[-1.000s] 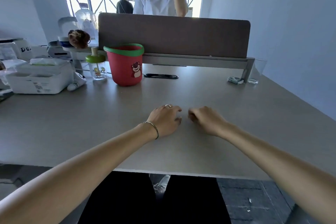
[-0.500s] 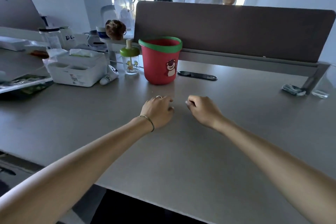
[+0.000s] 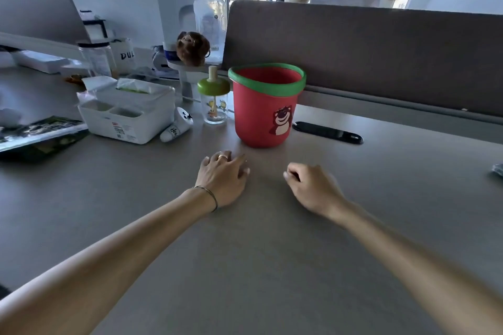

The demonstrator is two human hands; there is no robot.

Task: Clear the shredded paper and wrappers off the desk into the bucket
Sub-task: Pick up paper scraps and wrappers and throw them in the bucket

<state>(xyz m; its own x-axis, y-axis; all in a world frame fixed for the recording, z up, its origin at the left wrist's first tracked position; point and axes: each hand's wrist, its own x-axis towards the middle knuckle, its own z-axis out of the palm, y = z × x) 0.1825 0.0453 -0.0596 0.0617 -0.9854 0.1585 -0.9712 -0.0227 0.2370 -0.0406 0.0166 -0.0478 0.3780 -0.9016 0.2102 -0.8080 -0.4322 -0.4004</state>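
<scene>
While both palms face down on the grey desk [image 3: 272, 266], the left hand [image 3: 223, 179] lies loosely spread, holding nothing; the right hand [image 3: 313, 189] is curled, contents hidden; just beyond them stands the red, green-rimmed bucket [image 3: 265, 109], upright.

One red bucket [image 3: 268, 109]; one green-lidded cup [image 3: 214, 100]; one clear bottle [image 3: 210, 19]; one white tissue box [image 3: 128, 111]; one jar [image 3: 95, 58]; two hands, left hand [image 3: 221, 179] and right hand [image 3: 313, 189].
</scene>
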